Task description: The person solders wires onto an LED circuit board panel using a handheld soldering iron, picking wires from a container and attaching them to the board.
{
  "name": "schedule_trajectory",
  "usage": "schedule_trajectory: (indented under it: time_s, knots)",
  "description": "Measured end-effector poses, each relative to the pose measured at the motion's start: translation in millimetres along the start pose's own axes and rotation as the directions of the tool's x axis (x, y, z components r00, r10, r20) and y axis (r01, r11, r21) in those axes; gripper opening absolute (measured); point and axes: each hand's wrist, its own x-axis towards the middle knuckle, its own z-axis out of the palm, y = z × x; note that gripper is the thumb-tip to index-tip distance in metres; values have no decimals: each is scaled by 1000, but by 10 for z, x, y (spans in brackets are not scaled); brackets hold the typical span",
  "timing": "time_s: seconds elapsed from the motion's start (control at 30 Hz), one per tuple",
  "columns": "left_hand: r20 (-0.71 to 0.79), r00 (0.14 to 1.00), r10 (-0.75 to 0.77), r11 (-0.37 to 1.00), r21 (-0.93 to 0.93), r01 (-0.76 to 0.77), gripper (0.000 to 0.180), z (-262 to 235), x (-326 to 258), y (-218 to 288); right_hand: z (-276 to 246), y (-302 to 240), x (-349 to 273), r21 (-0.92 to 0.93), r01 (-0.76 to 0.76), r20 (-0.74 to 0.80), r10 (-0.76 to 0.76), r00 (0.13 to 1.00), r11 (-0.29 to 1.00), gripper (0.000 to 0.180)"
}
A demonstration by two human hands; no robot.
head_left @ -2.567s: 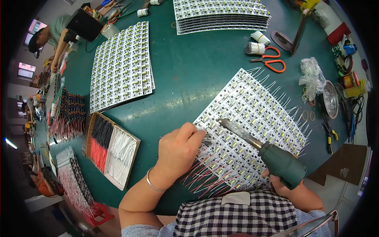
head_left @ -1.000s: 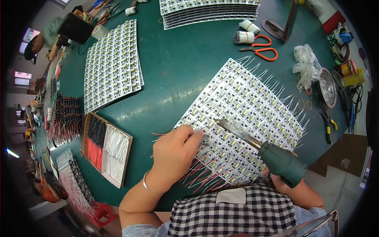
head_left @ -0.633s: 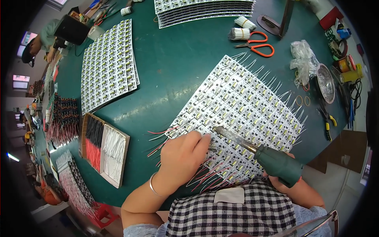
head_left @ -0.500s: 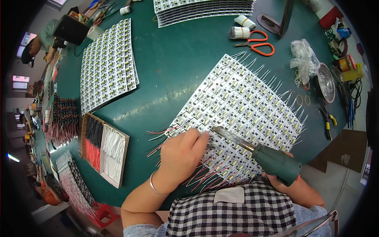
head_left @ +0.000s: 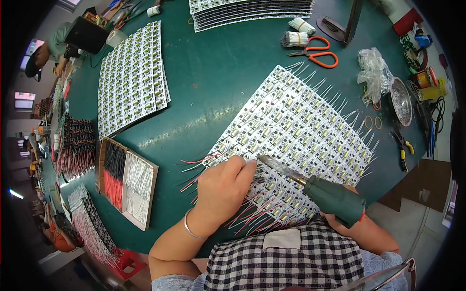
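- Left hand [head_left: 224, 186]: fingers pinched together on thin wires at the white circuit panel [head_left: 301, 126].
- Right hand [head_left: 350, 220]: grip clamped on green soldering iron [head_left: 318, 190]; tip at the panel.
- Panel lies on green surface [head_left: 208, 77].

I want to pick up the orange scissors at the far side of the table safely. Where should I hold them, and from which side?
Grip the orange scissors by their handle loops, which lie toward the right; come in from that right side. The blades point left toward the bundles of white wires, so a reach from the left would probably meet the tips.
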Motion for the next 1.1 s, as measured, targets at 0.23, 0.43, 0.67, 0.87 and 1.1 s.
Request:
schedule_trajectory:
  time_s: [0.23,0.43,0.67,0.87,1.1]
  knots:
    - [-2,1000,-28,1000,-4,28,21,-1,12,10,-39,-64,75,-199,88,56,-78,995,976,35]
    - [-19,1000,-7,1000,11,7,17,-1,3,24,-39,-17,-95,-136,29,-129,-47,990,990,34]
    - [-30,1000,-8,999,34,9,19,-9,-36,41,-106,-102,-141,161,15,-218,21,976,987,28]
    - [-72,995,-70,996,53,74,26,-404,-53,167,-148,-64,-337,206,-50,-233,98,967,977,28]
    - [-47,998,-40,999,1,40,30,-50,-90,231,-229,-6,-184,-74,141,-44,-144,989,987,39]
